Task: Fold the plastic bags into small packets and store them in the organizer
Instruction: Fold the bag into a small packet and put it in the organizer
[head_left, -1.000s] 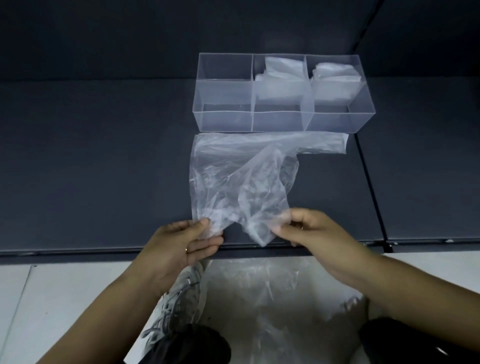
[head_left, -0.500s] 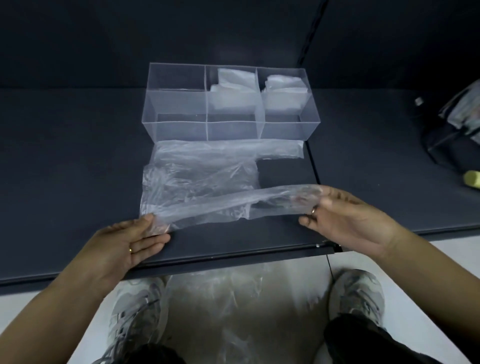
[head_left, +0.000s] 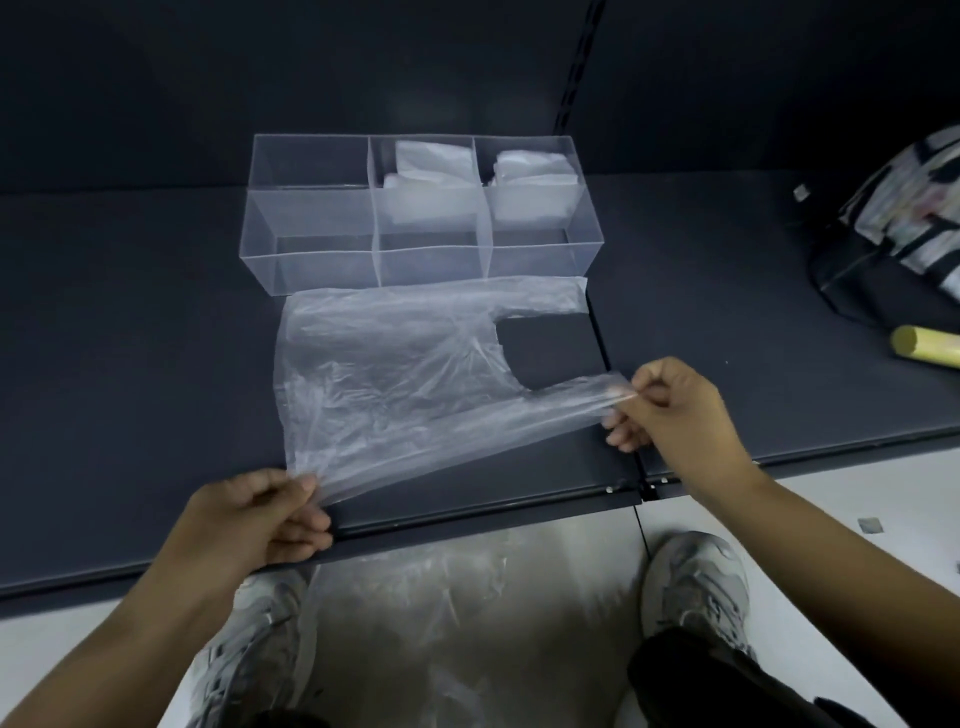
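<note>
Plastic bag (head_left: 395, 374) now lies spread wider across the shelf (head_left: 130, 364) than before. Left hand (head_left: 249, 519) pinches its near corner; right hand (head_left: 670, 410) pinches one handle (head_left: 566, 402), fingers clamped.

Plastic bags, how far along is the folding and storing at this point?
Done: folded packets sit in the middle and right compartments of the organizer. In hand: one plastic bag lies unfolded on the shelf, left hand pinching a corner, right hand pinching a handle. Remaining: folding and storing it; the left compartment looks empty, and more plastic lies on the floor.
</note>
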